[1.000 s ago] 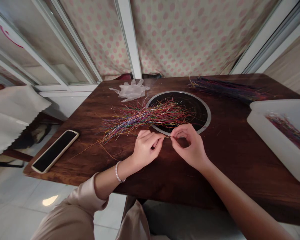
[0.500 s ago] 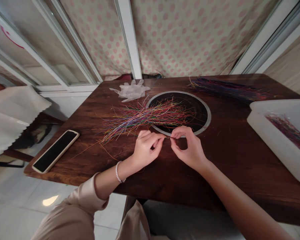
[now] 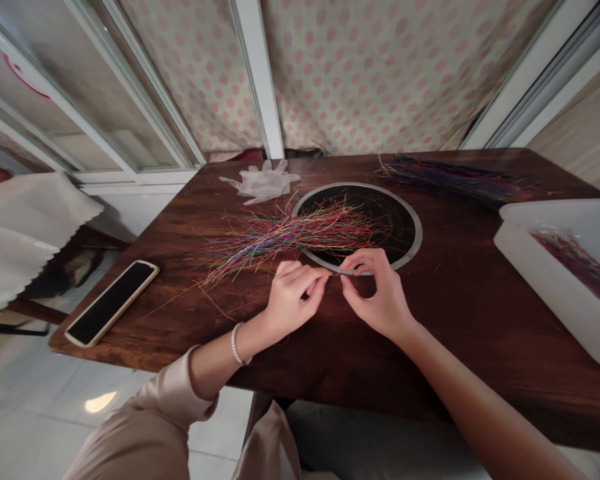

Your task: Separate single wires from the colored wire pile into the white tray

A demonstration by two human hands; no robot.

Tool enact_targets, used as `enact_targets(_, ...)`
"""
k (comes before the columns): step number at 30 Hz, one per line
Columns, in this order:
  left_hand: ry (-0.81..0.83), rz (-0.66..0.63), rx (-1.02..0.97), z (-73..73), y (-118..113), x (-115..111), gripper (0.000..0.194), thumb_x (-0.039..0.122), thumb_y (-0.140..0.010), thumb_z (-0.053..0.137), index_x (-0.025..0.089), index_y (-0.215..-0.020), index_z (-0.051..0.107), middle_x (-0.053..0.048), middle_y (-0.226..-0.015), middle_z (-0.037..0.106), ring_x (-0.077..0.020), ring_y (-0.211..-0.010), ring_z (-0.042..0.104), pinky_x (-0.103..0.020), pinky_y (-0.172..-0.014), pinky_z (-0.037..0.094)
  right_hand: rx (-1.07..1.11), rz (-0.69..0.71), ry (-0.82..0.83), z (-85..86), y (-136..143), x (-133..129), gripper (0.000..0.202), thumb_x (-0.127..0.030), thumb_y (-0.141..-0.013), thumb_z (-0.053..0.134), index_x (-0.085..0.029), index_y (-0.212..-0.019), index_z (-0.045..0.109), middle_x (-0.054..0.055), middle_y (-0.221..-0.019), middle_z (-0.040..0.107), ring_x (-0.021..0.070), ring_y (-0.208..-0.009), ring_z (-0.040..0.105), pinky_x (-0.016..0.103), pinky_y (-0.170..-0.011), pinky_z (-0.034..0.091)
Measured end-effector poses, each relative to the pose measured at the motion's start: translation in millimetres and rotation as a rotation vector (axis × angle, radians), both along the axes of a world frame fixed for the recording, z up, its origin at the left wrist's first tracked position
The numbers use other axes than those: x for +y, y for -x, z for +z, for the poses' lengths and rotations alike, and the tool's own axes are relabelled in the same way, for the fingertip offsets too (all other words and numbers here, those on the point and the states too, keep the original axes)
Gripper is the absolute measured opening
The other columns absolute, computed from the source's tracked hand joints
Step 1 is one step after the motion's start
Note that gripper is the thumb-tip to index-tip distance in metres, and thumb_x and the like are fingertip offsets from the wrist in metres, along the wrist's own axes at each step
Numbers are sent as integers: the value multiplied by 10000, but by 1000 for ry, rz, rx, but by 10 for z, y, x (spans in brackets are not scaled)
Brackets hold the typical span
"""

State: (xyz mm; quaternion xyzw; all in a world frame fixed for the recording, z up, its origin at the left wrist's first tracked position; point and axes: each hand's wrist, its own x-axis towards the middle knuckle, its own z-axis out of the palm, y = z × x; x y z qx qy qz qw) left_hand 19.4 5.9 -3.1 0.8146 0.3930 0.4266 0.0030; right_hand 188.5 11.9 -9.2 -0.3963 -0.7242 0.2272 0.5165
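In a pinch of thumb and forefinger, my left hand [image 3: 295,290] holds what looks like a thin wire [image 3: 335,273], only a short bit of which shows. My right hand [image 3: 377,293] faces it, thumb and forefinger closed at the wire's other side, with a small gap between the two hands. Just beyond them lies a loose bundle of thin coloured wires [image 3: 290,235], red, green, blue and yellow. Its right part rests over a round black plate [image 3: 403,230] with a silver rim, set in the table. A few stray strands stick out at the bundle's left end.
A phone [image 3: 113,303] lies at the left edge of the dark wooden table [image 3: 460,313]. Behind the bundle is a clear plastic glove [image 3: 263,181]. Another dark wire bundle [image 3: 455,179] lies at the back right, near a white bin [image 3: 545,287] with more wires [image 3: 580,263] inside.
My right hand's fingers have shifted slightly, the forefinger rising and bending a little at the pinch. My left hand and the wire bundle look the same.
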Motion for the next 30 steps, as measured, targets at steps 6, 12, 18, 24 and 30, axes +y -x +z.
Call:
enact_targets(6, -7, 1, 15, 0, 0, -3, 126, 124, -862, 527, 157, -816, 639, 59, -497, 431, -104, -503, 410, -267, -608, 345, 78, 39, 47, 6, 8, 1, 293, -87, -747, 576, -228, -965, 441, 8, -841, 599, 151, -773, 605, 301, -687, 497)
enact_targets(12, -8, 9, 32, 4, 1, -9, 145, 142, -874, 505, 170, -818, 636, 56, -494, 448, -109, -504, 419, -268, -611, 351, 76, 39, 40, 12, 5, -8, 290, -93, -743, 571, -228, -964, 439, 0, -806, 598, 143, -721, 594, 299, -674, 506)
enact_targets(18, -2, 18, 21, -3, 1, -7, 148, 153, -878, 501, 174, -815, 633, 55, -492, 458, -109, -500, 425, -270, -612, 352, -21, 9, -59, 23, -3, -19, 263, -78, -739, 558, -230, -931, 461, 6, -816, 576, 142, -702, 589, 300, -668, 517)
enact_targets(24, 2, 10, 12, -15, -1, -3, 143, 139, -871, 505, 170, -816, 633, 57, -493, 454, -110, -503, 423, -270, -613, 352, -72, -15, -148, -7, -11, -12, 272, -44, -724, 554, -230, -904, 472, 3, -805, 555, 141, -700, 573, 293, -662, 518)
enact_targets(30, 9, 1, -12, -21, -4, 0, 126, 135, -867, 521, 165, -820, 634, 61, -493, 433, -107, -506, 408, -271, -614, 350, -31, -46, -114, -6, 13, -28, 268, -48, -722, 560, -233, -894, 468, -1, -801, 569, 140, -701, 587, 296, -663, 524)
